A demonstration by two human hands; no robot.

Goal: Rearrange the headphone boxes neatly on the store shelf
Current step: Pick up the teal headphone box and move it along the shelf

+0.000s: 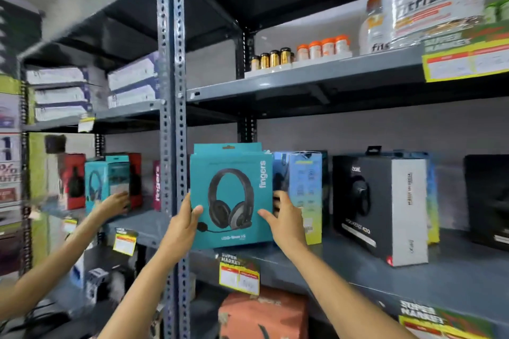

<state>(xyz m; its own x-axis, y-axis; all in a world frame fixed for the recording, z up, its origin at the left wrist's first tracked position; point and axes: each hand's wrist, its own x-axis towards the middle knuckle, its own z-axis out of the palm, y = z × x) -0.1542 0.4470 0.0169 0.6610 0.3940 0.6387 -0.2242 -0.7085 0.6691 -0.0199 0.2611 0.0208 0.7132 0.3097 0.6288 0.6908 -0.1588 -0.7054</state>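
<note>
The one camera sits on my head and looks forward, tilted slightly upward, at the grey metal shelf [358, 261] from close range, about an arm's reach away. Its wide lens bends the uprights and shelf edges. My forearms enter from the bottom edge, and the view takes in two shelving bays, with the upper shelf above eye level.

Both hands hold teal headphone box [231, 195] upright at front edge of grey shelf [413, 272]. Left hand [185, 217] on left edge, right hand [283, 215] on right edge. Black box [380, 209] stands further right. Another person's hand [117, 202] touches small teal box [106, 181] on left shelf.
</note>
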